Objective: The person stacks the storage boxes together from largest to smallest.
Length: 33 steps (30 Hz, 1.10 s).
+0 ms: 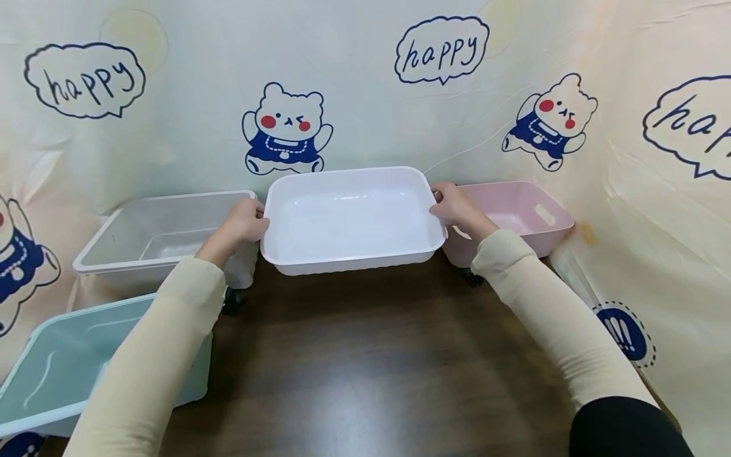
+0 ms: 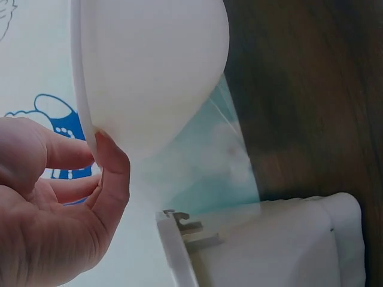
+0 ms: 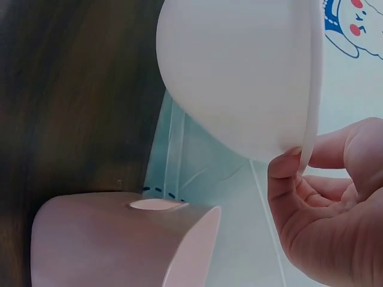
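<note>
A shallow white plastic tray (image 1: 351,219) is held up above the far part of the table, its open side turned toward me. My left hand (image 1: 242,221) pinches the rim at the left end, thumb and fingers on either side of it. On the opposite end, my right hand (image 1: 457,206) pinches the rim the same way. Both wrist views show the tray's underside, with the left hand (image 2: 66,203) and the right hand (image 3: 335,197) gripping only its lip. No other thing is in either hand.
A grey-white bin (image 1: 103,263) stands at the back left, partly behind my left hand. Nearer on the left is a light blue-green bin (image 1: 51,355). A pink bin (image 1: 514,209) with handle holes sits at the back right. Printed sheeting (image 1: 365,127) hangs behind the dark wooden table (image 1: 354,355).
</note>
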Tool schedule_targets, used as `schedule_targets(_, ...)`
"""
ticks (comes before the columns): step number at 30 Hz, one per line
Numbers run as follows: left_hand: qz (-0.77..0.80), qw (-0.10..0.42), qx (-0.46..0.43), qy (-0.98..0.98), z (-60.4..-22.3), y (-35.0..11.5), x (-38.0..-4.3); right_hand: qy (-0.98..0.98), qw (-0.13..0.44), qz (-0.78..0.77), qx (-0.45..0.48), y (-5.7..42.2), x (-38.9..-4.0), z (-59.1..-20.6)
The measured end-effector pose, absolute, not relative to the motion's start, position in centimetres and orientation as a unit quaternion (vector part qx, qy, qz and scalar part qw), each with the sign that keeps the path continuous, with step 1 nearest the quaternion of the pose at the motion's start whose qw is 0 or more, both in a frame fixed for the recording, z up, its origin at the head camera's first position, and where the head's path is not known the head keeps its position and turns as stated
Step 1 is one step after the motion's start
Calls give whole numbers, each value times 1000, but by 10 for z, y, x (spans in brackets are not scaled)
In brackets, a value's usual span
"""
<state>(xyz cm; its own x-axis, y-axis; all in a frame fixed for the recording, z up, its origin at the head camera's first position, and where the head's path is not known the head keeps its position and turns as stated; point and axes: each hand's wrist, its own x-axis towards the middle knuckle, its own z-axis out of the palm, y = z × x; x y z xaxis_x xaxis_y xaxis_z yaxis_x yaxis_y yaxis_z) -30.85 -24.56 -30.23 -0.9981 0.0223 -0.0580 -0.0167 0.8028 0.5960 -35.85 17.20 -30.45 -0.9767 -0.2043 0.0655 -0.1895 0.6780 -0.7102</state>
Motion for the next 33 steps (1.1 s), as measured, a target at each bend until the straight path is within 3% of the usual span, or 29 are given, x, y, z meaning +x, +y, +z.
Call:
schedule_targets(8, 333, 51, 6, 941, -300, -245, -294, 924, 22, -364, -117, 179, -348, -306)
schedule_targets(15, 322, 67, 21, 944, -295, -243, -279, 921, -6, -344, -184, 188, -336, -312)
schedule_targets(33, 340, 109, 45, 933, -305, -248, -265, 926, 29, -335, -170, 201, -316, -322)
